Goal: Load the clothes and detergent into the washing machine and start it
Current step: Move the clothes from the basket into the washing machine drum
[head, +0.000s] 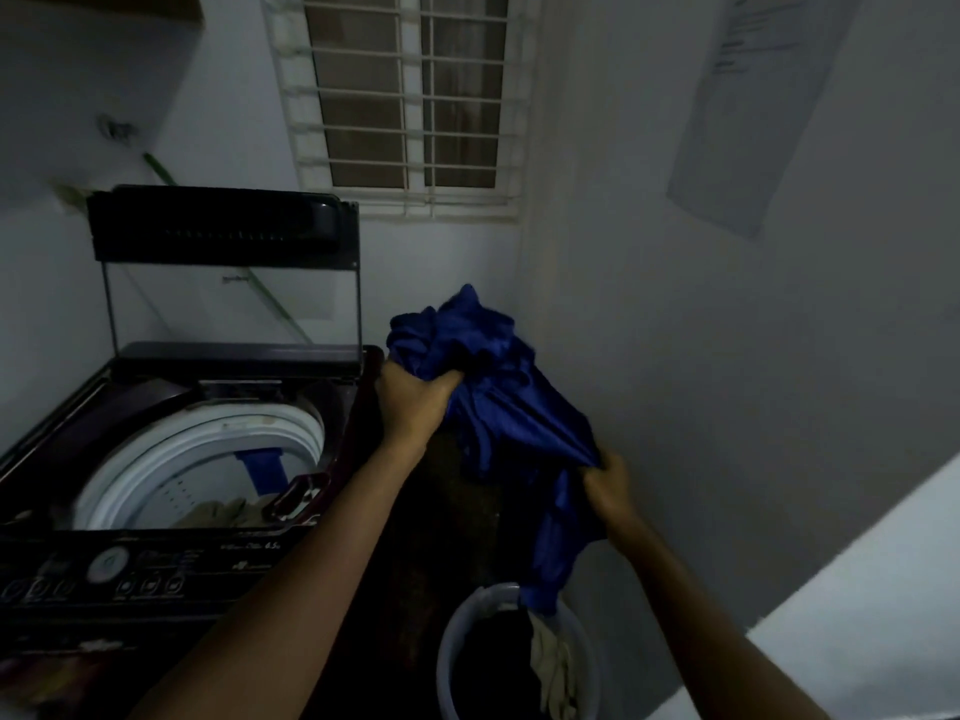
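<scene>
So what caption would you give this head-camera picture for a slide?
The left hand and right hand grip a blue garment above the laundry bucket, beside the open washing machine.

— Where is the washing machine (156, 553)?
— At eight o'clock: a dark top-loader with its lid (223, 226) upright. A beige cloth (218, 511) and a blue piece (265, 467) lie in the drum.
— And the blue garment (498, 397)?
— It is bunched at the machine's three o'clock. The left hand (415, 402) grips its top and the right hand (608, 485) a lower fold. Its tail hangs to the bucket (444, 646) at six o'clock, which holds dark clothes (488, 652) and pale clothes (556, 667).
</scene>
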